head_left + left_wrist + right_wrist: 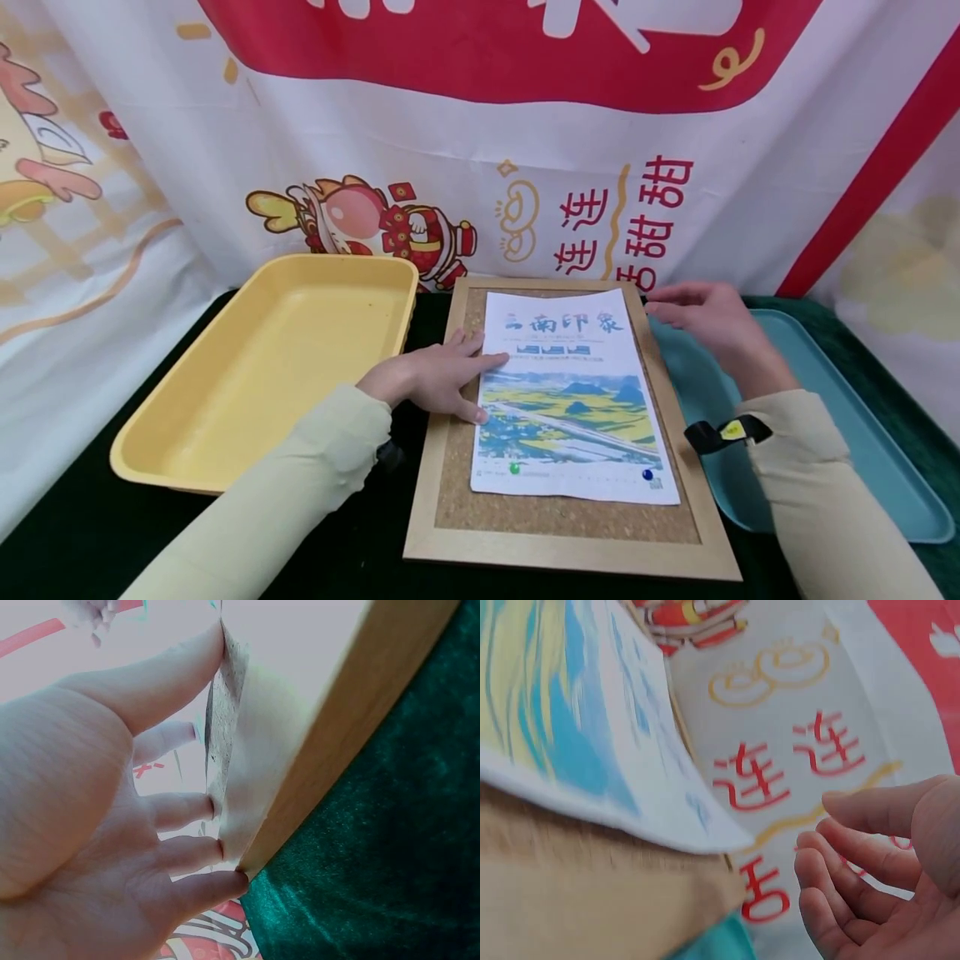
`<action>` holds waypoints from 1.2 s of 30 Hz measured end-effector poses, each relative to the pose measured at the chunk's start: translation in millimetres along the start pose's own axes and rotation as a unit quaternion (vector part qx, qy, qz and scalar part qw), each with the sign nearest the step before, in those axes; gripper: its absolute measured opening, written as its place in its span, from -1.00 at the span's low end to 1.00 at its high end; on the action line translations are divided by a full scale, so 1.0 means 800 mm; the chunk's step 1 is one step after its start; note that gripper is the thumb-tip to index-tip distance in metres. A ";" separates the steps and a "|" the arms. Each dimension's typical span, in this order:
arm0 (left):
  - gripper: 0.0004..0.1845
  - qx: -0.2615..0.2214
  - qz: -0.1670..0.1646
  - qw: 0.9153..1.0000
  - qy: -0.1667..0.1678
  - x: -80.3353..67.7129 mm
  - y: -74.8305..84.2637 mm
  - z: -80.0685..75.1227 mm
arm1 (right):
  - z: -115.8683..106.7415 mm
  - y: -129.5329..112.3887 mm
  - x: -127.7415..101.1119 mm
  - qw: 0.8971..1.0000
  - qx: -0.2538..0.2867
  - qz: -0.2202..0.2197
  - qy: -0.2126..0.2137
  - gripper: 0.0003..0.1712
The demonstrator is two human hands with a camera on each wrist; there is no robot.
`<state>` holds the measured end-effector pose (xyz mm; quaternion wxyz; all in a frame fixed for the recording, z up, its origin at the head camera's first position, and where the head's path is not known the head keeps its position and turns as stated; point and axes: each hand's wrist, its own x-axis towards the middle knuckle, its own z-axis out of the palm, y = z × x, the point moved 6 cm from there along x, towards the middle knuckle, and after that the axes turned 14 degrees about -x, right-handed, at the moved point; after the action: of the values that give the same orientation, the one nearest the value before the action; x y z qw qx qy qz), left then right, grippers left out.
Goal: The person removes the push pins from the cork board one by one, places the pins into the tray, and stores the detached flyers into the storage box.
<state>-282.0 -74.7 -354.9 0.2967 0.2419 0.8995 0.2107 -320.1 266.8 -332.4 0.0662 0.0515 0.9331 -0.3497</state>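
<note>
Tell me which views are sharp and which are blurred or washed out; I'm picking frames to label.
Head view: evenly lit and sharp, the poster on the cork board readable, edges slightly bowed. Left wrist view: overexposed at the top, the left hand close and soft. Right wrist view: the poster and board frame blurred in the foreground, the banner clearer, the right hand soft.

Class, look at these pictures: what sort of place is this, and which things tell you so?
Probably a staged craft or demonstration table: a green cloth, a festive banner behind, and a cork board between two trays.
</note>
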 end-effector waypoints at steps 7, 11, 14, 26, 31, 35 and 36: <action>-0.06 0.001 -0.002 1.000 0.001 0.000 0.001 0.001 | 0.019 -0.038 -0.016 0.998 0.017 -0.049 -0.044 -0.39; -0.05 -0.001 -0.005 1.000 0.001 -0.002 0.000 0.002 | 0.033 -0.058 -0.026 0.994 0.007 -0.079 -0.071 -0.47; -0.06 -0.004 -0.001 1.000 0.002 -0.002 0.001 0.002 | 0.042 -0.071 -0.033 0.991 -0.007 -0.106 -0.082 -0.53; -0.06 -0.003 -0.013 1.000 0.003 0.001 0.002 0.000 | 0.077 -0.106 -0.061 0.968 -0.054 -0.198 -0.142 -0.64; -0.06 -0.002 -0.015 1.000 0.003 0.000 0.004 0.000 | 0.085 -0.108 -0.064 0.964 -0.047 -0.203 -0.167 -0.65; -0.06 0.000 -0.014 1.000 0.004 0.000 0.003 -0.001 | 0.092 -0.111 -0.066 0.957 -0.052 -0.212 -0.190 -0.65; -0.06 0.001 -0.014 1.000 0.004 0.000 0.003 -0.001 | 0.094 -0.112 -0.066 0.955 -0.055 -0.216 -0.195 -0.65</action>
<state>-281.6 -73.2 -352.7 0.2956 0.2288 0.9042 0.2068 -274.2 147.4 -321.8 0.1726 -0.2242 0.9086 -0.3072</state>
